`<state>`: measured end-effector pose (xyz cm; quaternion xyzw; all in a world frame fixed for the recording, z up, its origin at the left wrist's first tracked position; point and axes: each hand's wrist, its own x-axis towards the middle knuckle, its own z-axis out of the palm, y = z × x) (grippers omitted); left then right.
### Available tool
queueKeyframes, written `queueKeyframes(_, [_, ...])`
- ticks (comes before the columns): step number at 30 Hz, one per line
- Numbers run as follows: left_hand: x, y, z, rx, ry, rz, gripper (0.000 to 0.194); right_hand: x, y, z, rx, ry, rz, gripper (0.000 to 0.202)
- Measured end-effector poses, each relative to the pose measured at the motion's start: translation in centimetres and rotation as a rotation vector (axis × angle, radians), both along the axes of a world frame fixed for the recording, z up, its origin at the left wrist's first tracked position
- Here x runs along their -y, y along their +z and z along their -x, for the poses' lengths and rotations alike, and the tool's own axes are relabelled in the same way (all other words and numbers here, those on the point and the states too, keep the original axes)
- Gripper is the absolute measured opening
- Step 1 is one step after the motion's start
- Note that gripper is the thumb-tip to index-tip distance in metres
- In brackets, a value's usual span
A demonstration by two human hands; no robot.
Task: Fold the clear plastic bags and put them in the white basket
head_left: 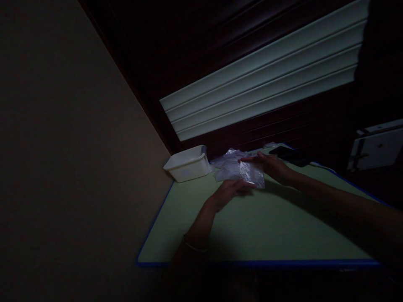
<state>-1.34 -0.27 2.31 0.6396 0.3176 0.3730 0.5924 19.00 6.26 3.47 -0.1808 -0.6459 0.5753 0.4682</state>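
Between my hands is a small clear plastic bag (252, 174), crinkled and shiny, tilted above the table. My right hand (275, 167) grips it along the upper right side, with the index finger stretched over its top edge. At the bag's lower edge, my left hand (228, 192) has its fingers closed on it; dim light blurs the fingertips. Behind the bag lies a loose pile of similar clear bags (225, 165). Whether the held bag contains anything cannot be made out.
A white plastic bin (187, 164) stands at the table's back left corner, beside the pile. A dark flat object (291, 156) lies at the back right. The pale green table (185, 209) has a blue edge. Wall on the left; slatted panel behind.
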Motion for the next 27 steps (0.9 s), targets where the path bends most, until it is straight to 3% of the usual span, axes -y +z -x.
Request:
queueKeyframes(5, [-0.1, 0.5, 0.3, 0.131, 0.084, -0.057, 0.052, 0.6, 0.1, 0.3, 0.113, 0.072, -0.001, 0.052])
queueKeyframes(11, [0.2, 0.8, -0.6, 0.003, 0.126, -0.103, 0.054, 1.6, -0.3, 0.8, 0.216, 0.127, -0.084, 0.052])
queueKeyframes(17, [-0.1, 0.7, -0.8, 0.061, 0.142, -0.102, 0.046, 1.6, -0.6, 1.0, 0.204, 0.123, -0.065, 0.059])
queueKeyframes(21, [-0.2, 0.8, -0.7, 0.1, 0.202, -0.116, 0.045, 1.6, -0.4, 0.9, 0.201, 0.114, -0.05, 0.06])
queueKeyframes(27, [-0.4, 0.5, -0.6, -0.019, 0.304, -0.137, 0.049, 1.6, -0.2, 0.7, 0.198, 0.111, -0.076, 0.055])
